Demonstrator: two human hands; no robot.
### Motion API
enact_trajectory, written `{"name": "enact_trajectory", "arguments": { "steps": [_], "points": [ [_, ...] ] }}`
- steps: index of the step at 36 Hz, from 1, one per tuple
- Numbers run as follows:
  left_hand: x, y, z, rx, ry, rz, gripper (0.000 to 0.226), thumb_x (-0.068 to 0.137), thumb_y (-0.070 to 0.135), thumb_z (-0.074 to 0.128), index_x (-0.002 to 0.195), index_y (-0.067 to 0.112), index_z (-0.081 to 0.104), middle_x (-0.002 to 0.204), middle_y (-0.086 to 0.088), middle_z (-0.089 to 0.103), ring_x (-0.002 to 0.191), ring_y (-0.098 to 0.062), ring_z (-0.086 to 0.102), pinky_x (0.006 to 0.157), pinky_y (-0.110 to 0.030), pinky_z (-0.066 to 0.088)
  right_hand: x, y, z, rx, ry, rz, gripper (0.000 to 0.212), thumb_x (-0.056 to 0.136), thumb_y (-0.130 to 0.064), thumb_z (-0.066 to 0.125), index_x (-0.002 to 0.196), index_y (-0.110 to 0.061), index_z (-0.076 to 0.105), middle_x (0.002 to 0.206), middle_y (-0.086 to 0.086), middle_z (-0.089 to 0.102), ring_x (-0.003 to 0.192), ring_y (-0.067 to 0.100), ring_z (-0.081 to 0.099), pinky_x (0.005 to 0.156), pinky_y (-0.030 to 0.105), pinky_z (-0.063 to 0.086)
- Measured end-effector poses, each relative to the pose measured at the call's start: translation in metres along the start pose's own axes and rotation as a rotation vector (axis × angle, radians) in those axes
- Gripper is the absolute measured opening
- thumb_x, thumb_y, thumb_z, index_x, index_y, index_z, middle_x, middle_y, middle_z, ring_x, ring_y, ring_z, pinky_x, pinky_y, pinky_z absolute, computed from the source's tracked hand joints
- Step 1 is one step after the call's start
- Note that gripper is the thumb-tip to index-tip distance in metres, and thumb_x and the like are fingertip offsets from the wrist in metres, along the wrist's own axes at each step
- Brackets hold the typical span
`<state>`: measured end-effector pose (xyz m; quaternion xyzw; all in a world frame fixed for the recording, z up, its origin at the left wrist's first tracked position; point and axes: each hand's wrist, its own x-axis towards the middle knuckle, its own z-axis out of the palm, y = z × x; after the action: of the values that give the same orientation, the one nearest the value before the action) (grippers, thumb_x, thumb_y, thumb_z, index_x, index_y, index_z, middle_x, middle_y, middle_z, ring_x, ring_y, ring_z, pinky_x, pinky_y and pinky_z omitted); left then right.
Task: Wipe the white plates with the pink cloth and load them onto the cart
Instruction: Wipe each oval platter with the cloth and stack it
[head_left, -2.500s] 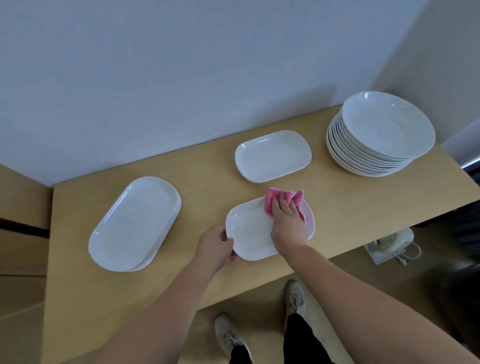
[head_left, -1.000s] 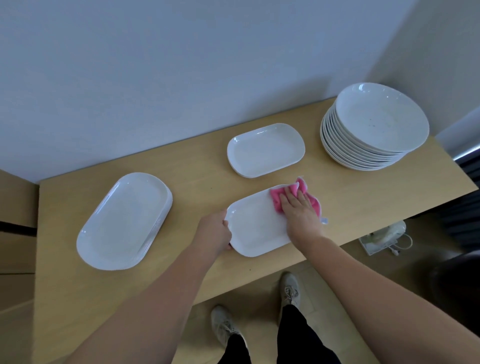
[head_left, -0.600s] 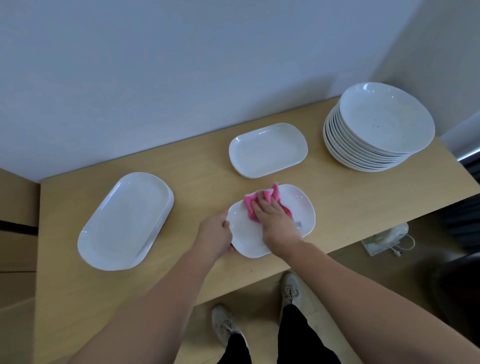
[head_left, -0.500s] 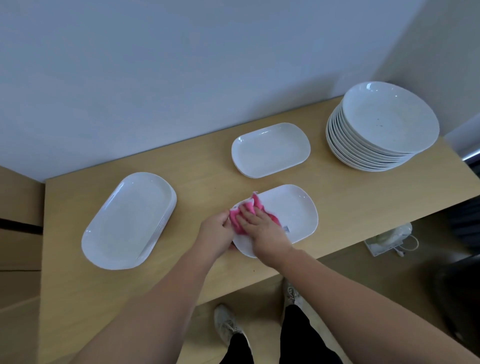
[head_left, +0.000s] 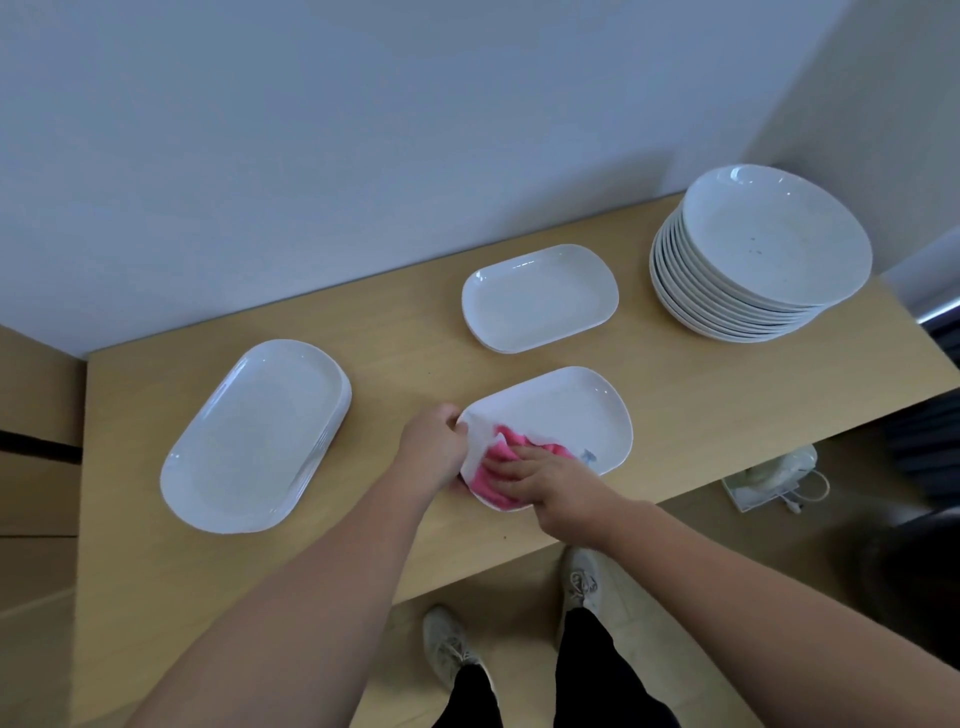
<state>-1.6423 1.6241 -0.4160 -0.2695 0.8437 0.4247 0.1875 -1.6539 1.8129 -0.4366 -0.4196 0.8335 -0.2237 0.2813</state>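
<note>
Head view: plate was white, glossy, a rounded rectangle with a raised rim. It lay flat near the worktop front edge, about centre. Left hand gripped its left rim, fingers curled over the edge. Right hand lay flat on the cloth, fingers extended, pressing it onto the plate's near-left part. Cloth was pink and bunched, with a small pale tag at its right side. Rear plate, same shape, sat behind, apart. Oval stack at left. Round stack at far right, top one faintly speckled.
</note>
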Motion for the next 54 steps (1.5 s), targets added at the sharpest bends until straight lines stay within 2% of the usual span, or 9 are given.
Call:
{"name": "enact_trajectory", "arguments": {
  "steps": [5, 12, 16, 21, 27, 30, 35, 50, 54],
  "points": [
    [0.001, -0.001, 0.000, -0.018, -0.073, 0.009, 0.020, 0.100, 0.015, 0.041, 0.111, 0.015, 0.057, 0.095, -0.010, 0.063, 0.052, -0.025, 0.068, 0.046, -0.028, 0.052, -0.016, 0.014, -0.011, -0.010, 0.008, 0.012, 0.066, 0.078, 0.013, 0.042, 0.130, -0.024, 0.060, 0.146, -0.012, 0.044, 0.144, 0.005, 0.019, 0.117, 0.026, 0.009],
    [0.001, -0.005, 0.003, -0.023, -0.058, 0.002, 0.021, 0.101, 0.017, 0.040, 0.105, 0.020, 0.060, 0.095, -0.004, 0.064, 0.050, -0.023, 0.067, 0.043, -0.024, 0.050, -0.038, 0.042, -0.042, -0.166, 0.044, 0.167, 0.061, 0.084, 0.006, 0.044, 0.131, -0.031, 0.057, 0.148, -0.016, 0.038, 0.147, 0.010, 0.012, 0.119, 0.040, 0.009],
    [0.001, -0.005, 0.003, -0.012, -0.048, 0.015, 0.020, 0.101, 0.018, 0.039, 0.099, 0.024, 0.059, 0.090, -0.001, 0.065, 0.047, -0.019, 0.067, 0.045, -0.025, 0.052, -0.040, 0.056, -0.053, -0.333, 0.058, 0.234, 0.061, 0.088, 0.002, 0.042, 0.140, -0.029, 0.047, 0.154, -0.008, 0.028, 0.149, 0.021, 0.004, 0.115, 0.026, -0.005],
    [-0.001, -0.005, 0.003, -0.039, -0.040, 0.014, 0.022, 0.100, 0.016, 0.038, 0.102, 0.024, 0.059, 0.091, -0.001, 0.066, 0.047, -0.021, 0.067, 0.044, -0.024, 0.051, -0.031, 0.062, -0.057, -0.530, 0.064, 0.356, 0.055, 0.090, -0.012, 0.045, 0.143, -0.025, 0.042, 0.157, -0.005, 0.026, 0.147, 0.023, 0.009, 0.114, 0.034, 0.017],
    [-0.012, -0.009, -0.010, -0.054, 0.004, 0.021, 0.024, 0.100, 0.015, 0.037, 0.103, 0.028, 0.057, 0.091, -0.001, 0.066, 0.052, -0.022, 0.068, 0.049, -0.028, 0.054, -0.031, 0.056, -0.071, -0.424, 0.619, 0.271, 0.040, 0.070, 0.010, 0.053, 0.105, 0.003, 0.071, 0.113, 0.024, 0.067, 0.108, 0.057, 0.055, 0.078, 0.064, 0.051],
    [-0.017, -0.014, -0.023, -0.103, 0.039, 0.021, 0.025, 0.101, 0.014, 0.037, 0.106, 0.029, 0.057, 0.094, -0.002, 0.067, 0.055, -0.022, 0.067, 0.045, -0.022, 0.048, -0.024, 0.049, -0.076, -0.338, 0.829, 0.197, 0.044, 0.072, 0.011, 0.039, 0.102, 0.008, 0.071, 0.110, 0.027, 0.067, 0.107, 0.059, 0.055, 0.089, 0.068, 0.043],
    [-0.032, -0.017, -0.053, -0.205, 0.142, 0.044, 0.032, 0.101, 0.012, 0.039, 0.091, 0.039, 0.053, 0.080, 0.006, 0.066, 0.047, -0.009, 0.065, 0.041, -0.016, 0.047, -0.007, 0.023, -0.084, -0.142, 0.977, 0.183, 0.055, 0.063, 0.033, 0.052, 0.107, 0.007, 0.069, 0.114, 0.027, 0.065, 0.108, 0.052, 0.058, 0.091, 0.068, 0.044],
    [-0.065, -0.074, -0.145, -0.313, 0.416, -0.093, 0.023, 0.100, 0.016, 0.038, 0.108, 0.023, 0.058, 0.076, -0.005, 0.069, 0.046, -0.018, 0.068, 0.045, -0.018, 0.049, 0.045, -0.057, -0.104, -0.016, 0.852, 0.050, 0.051, 0.074, 0.027, 0.050, 0.117, 0.003, 0.066, 0.125, 0.021, 0.062, 0.114, 0.047, 0.054, 0.101, 0.050, 0.041],
    [-0.075, -0.099, -0.169, -0.382, 0.481, -0.143, 0.028, 0.098, 0.016, 0.038, 0.113, 0.020, 0.061, 0.092, -0.002, 0.066, 0.053, -0.017, 0.070, 0.054, -0.030, 0.058, 0.060, -0.071, -0.099, -0.033, 0.816, 0.001, 0.052, 0.072, 0.027, 0.052, 0.116, 0.003, 0.066, 0.123, 0.021, 0.062, 0.112, 0.046, 0.056, 0.100, 0.049, 0.041]
  ]
}}
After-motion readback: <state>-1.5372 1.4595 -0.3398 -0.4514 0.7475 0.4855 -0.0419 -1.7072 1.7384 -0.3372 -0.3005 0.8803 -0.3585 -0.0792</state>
